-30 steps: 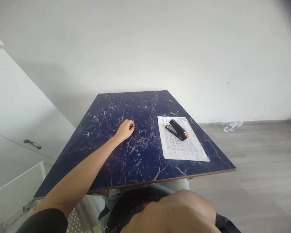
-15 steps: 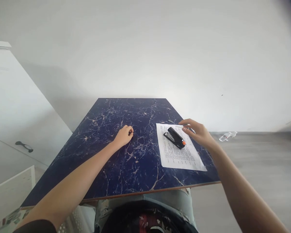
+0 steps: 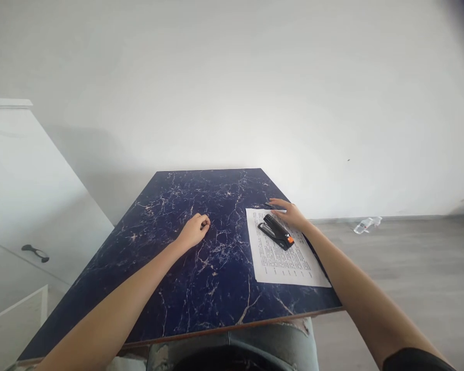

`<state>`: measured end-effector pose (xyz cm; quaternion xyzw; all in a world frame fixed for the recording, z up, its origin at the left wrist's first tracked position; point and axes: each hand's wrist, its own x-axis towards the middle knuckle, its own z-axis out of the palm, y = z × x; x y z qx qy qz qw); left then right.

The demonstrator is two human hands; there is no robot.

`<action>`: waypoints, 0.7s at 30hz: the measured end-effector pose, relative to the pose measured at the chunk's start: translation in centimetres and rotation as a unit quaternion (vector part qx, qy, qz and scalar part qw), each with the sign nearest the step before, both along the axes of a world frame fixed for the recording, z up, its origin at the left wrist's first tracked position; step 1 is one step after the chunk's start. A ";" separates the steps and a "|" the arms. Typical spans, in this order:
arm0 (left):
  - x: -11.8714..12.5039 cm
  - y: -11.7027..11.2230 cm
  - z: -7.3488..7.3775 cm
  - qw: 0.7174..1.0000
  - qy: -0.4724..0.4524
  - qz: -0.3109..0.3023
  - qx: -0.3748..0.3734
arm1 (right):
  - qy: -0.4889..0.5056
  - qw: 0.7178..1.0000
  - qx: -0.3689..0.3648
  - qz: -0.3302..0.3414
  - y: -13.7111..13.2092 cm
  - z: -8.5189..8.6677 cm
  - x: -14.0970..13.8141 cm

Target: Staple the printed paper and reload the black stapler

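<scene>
Right hand: thumb and fingers parted around a small dark strip beyond the sheet's far edge; contact not determinable. Left hand: loosely curled at the blue marbled tabletop; contents, if any, cannot be told. Black stapler, orange-tipped, lies upon the printed sheet.

A white cabinet stands left, clear plastic lying on the grey floor.

The left hand rests curled on the desk; the right hand, by the stapler (on paper), perhaps touches a dark strip.
</scene>
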<state>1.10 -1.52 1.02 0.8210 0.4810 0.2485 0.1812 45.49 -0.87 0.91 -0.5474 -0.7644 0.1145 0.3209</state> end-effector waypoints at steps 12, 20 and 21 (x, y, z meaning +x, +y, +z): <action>-0.1 0.1 -0.4 1.000 -0.011 0.001 -0.004 | -0.093 0.981 -0.053 0.162 -1.6 1.0 -0.4; 0.9 -1.8 1.9 0.997 -0.046 -0.003 0.063 | -0.069 0.976 -0.122 0.166 -3.5 1.6 -2.3; 1.4 -2.5 2.5 0.996 -0.044 -0.005 0.081 | -0.068 0.976 -0.125 0.162 -3.6 1.5 -2.4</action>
